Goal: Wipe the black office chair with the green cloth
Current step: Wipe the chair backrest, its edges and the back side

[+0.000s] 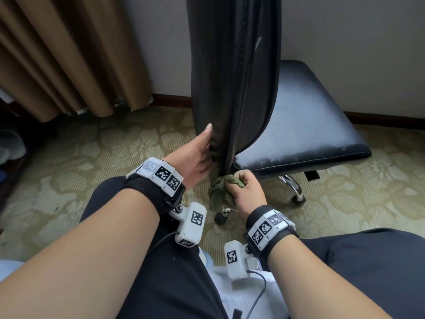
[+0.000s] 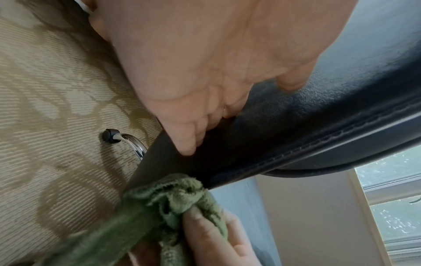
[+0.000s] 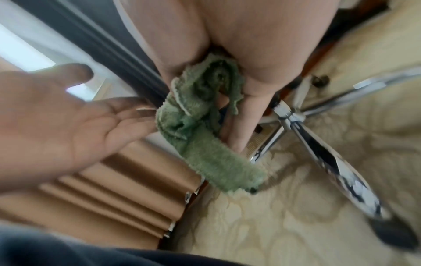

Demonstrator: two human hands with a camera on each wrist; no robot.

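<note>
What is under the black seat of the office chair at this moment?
Under the seat, chrome base legs spread over the patterned carpet, ending in black casters. The right hand holds the green cloth there. The seat hides the centre column.

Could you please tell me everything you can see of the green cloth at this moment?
The green cloth looks like fuzzy terry fabric with hemmed edges, crumpled into a loose bunch. The right hand grips it, fingers curled round the bunch, and holds it against the bottom edge of the black chair backrest, near where it meets the seat. One free end hangs down towards the carpet. The left hand is not touching it.
</note>
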